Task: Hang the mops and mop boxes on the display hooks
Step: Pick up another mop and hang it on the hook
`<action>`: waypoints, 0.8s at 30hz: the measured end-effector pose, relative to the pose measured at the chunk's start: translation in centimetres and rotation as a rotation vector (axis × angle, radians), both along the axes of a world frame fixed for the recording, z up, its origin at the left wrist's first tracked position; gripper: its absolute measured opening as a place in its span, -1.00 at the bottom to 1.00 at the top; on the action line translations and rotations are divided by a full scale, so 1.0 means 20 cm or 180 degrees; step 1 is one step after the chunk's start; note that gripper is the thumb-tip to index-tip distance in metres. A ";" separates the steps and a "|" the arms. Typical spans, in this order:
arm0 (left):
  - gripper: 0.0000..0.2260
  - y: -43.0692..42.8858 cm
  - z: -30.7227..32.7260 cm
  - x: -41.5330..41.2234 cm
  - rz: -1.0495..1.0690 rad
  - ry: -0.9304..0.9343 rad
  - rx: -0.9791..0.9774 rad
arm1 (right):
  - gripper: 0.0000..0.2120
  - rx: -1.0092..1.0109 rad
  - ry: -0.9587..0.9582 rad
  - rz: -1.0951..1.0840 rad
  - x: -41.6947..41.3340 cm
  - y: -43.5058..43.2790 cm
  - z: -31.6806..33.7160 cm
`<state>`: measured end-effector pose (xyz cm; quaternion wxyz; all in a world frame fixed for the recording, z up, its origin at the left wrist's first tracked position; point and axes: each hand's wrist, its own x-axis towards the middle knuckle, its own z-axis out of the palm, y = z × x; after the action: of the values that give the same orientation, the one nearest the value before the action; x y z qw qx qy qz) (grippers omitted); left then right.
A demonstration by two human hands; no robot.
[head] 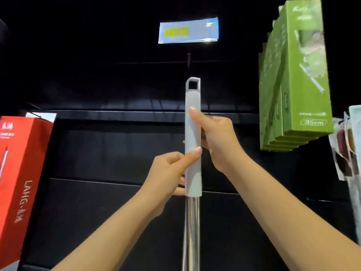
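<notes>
Head | mop handle (193, 122) upright | left hand (168, 173) grips low | right hand (216, 141) grips above

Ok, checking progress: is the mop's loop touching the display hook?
Apart. Head view shows a gap between the loop and the hook above it.

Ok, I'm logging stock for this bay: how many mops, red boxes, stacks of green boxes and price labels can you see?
mop: 1
red box: 1
green box stack: 1
price label: 1
Total: 4
</notes>
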<state>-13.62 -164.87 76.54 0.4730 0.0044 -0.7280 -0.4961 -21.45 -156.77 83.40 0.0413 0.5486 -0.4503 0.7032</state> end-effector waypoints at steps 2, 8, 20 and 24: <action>-0.54 -0.01 0.07 -0.02 -0.0079 0.0129 -0.0138 | -0.71 -0.0147 0.0091 -0.0119 0.00 -0.01 0.07; -0.78 -0.04 0.17 0.01 -0.0175 0.0474 -0.0599 | -0.58 -0.0512 0.0399 -0.0335 0.02 -0.04 0.15; -0.62 -0.09 0.23 0.05 -0.0268 0.0835 -0.1242 | -0.53 -0.0967 0.0453 -0.0324 0.05 -0.07 0.19; -0.64 -0.09 0.23 0.07 -0.0293 0.0948 -0.1236 | -0.42 -0.1028 0.0441 -0.0219 0.05 -0.06 0.20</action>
<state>-12.12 -166.57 81.20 0.5440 -0.1929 -0.7315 -0.3631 -20.46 -158.01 87.39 0.1838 0.5663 -0.3461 0.7251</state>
